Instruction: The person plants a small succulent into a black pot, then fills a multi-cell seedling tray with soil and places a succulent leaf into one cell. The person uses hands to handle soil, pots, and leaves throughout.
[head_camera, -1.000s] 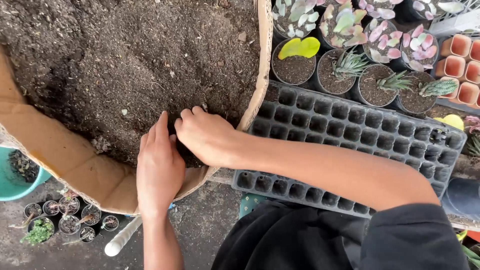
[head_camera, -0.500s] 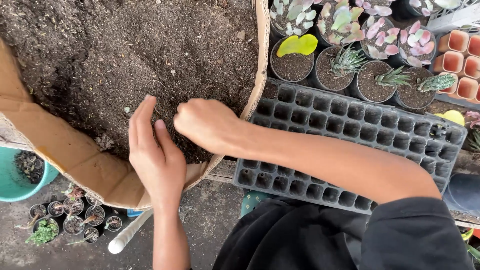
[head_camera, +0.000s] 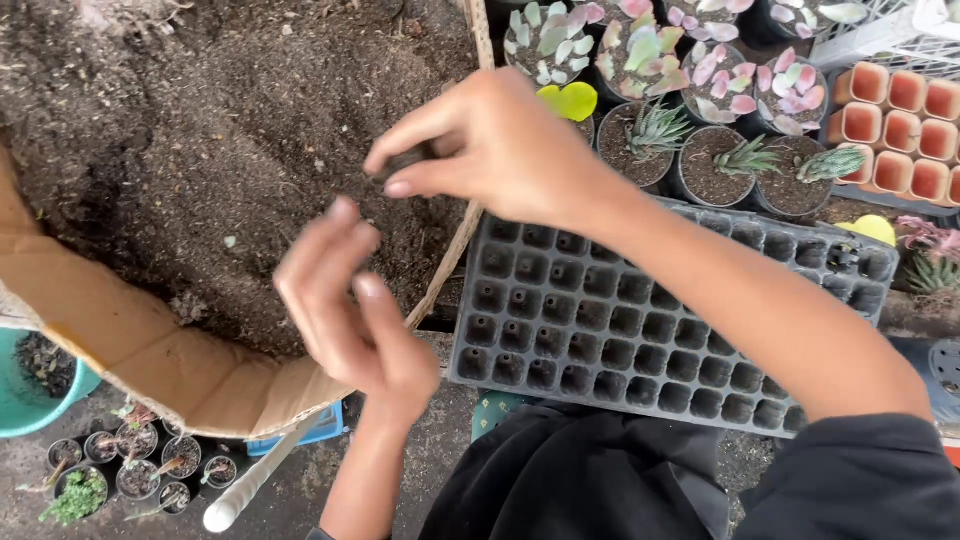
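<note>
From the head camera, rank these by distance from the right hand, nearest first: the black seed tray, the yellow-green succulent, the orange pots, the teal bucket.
From the right hand:
1. Yellow-green succulent, just right of the knuckles.
2. Black seed tray, below and to the right; nearly as close.
3. Orange pots, at the far right edge.
4. Teal bucket, at the lower left edge.

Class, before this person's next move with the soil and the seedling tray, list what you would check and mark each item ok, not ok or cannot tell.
1. Right hand pinches a bit of dark soil between thumb and fingers: ok.
2. Left hand holds nothing: cannot tell, it is blurred.
3. Black seedling tray lies beside the soil pile, cells facing up: ok.
4. Tray cells near the hands are empty: ok.
5. Soil pile sits contained on the cardboard sheet: ok.
6. Potted succulents stand upright beyond the tray, clear of both hands: ok.
</note>
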